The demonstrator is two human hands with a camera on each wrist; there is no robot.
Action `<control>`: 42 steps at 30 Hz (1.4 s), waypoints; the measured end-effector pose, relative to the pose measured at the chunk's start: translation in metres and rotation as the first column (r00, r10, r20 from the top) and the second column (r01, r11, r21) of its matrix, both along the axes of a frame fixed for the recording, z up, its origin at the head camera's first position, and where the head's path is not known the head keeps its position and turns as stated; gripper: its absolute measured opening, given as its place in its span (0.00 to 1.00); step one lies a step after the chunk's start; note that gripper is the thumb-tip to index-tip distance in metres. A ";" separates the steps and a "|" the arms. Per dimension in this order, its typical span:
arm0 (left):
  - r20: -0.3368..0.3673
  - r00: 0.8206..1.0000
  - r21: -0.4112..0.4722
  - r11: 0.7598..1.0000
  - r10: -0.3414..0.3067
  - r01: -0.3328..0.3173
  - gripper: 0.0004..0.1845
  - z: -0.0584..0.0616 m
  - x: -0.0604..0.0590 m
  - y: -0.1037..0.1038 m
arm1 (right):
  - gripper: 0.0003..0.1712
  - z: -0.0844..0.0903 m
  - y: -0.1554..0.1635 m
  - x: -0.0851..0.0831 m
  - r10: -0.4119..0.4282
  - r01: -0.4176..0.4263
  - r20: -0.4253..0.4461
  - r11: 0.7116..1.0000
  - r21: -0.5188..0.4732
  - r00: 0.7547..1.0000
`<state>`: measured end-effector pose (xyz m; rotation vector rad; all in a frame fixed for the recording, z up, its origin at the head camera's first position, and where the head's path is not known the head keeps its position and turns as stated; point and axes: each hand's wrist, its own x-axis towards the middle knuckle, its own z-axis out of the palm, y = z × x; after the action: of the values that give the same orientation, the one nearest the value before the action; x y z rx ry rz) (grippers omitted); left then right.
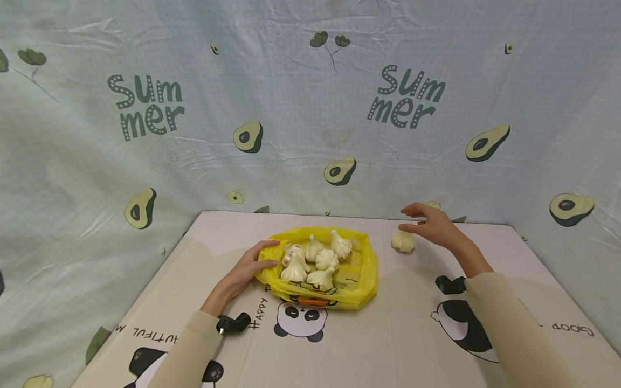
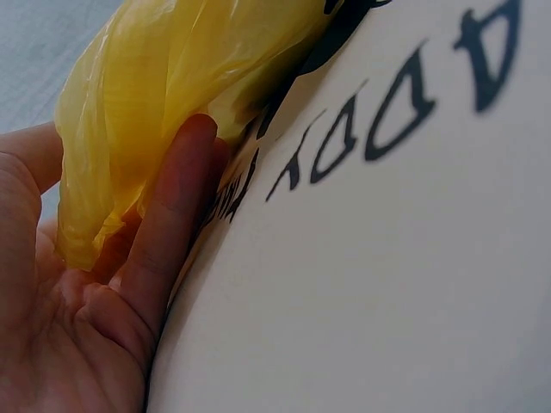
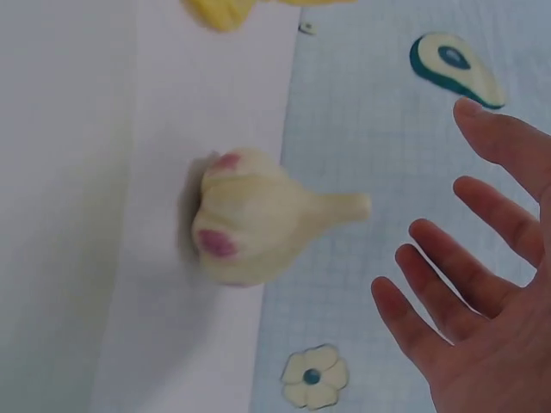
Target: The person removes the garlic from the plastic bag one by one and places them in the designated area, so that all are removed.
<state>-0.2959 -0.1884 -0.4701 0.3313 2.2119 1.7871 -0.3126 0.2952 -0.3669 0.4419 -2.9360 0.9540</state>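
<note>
Sleeves frame the scene: my right hand (image 1: 434,226) hovers spread just beside a loose garlic bulb (image 1: 404,241), my left hand (image 1: 249,267) holds the yellow bag (image 1: 361,275).

Right of the bag, the bulb lies apart from it on the table (image 1: 388,334), my fingers wide above and not touching it. From the right wrist I see what the head view cannot: the bulb (image 3: 258,219) on its side, its long axis running from the purple-flecked root end to the stem tip nearest my straight fingers (image 3: 430,318). At the left wrist, curled fingers (image 2: 168,215) grip the bag's (image 2: 164,77) edge.
</note>
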 end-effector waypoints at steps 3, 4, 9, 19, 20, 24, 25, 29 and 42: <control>0.000 1.000 -0.002 1.000 0.000 0.000 0.32 0.000 0.001 0.000 | 0.32 0.004 -0.011 0.001 0.025 -0.025 -0.030 0.999 -0.022 0.999; 0.000 1.000 -0.002 1.000 -0.001 0.001 0.32 0.000 0.001 0.000 | 0.31 0.005 -0.015 0.001 0.033 -0.034 -0.041 0.999 -0.028 0.999; -0.004 1.000 -0.002 1.000 -0.005 0.005 0.32 0.000 0.001 0.000 | 0.27 0.008 -0.037 0.000 0.076 -0.079 -0.070 0.996 -0.048 0.995; -0.004 1.000 -0.001 1.000 -0.001 0.001 0.32 -0.002 -0.001 0.000 | 0.25 0.011 -0.086 -0.001 0.212 -0.216 -0.051 0.973 -0.077 0.976; -0.003 1.000 -0.001 1.000 -0.001 0.001 0.32 -0.002 -0.001 0.000 | 0.25 0.011 -0.089 -0.001 0.221 -0.224 -0.042 0.972 -0.077 0.974; -0.003 1.000 -0.004 1.000 -0.002 0.002 0.32 -0.003 -0.001 0.000 | 0.24 0.010 -0.102 -0.003 0.247 -0.246 0.004 0.967 -0.068 0.969; -0.003 1.000 -0.005 1.000 -0.001 0.001 0.32 -0.003 -0.001 0.000 | 0.24 0.010 -0.105 -0.003 0.255 -0.253 0.019 0.965 -0.068 0.967; -0.003 1.000 -0.007 1.000 0.005 -0.005 0.32 -0.002 0.000 -0.001 | 0.25 0.008 -0.117 -0.007 0.284 -0.281 0.056 0.958 -0.052 0.957; -0.027 1.000 0.021 1.000 -0.007 0.007 0.32 -0.001 0.000 -0.001 | 0.28 -0.001 -0.137 -0.008 0.276 -0.272 0.193 0.961 -0.044 0.942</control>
<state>-0.2962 -0.1898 -0.4709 0.3691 2.2084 1.8143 -0.3210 0.1586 -0.3681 0.8198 -3.0947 1.1098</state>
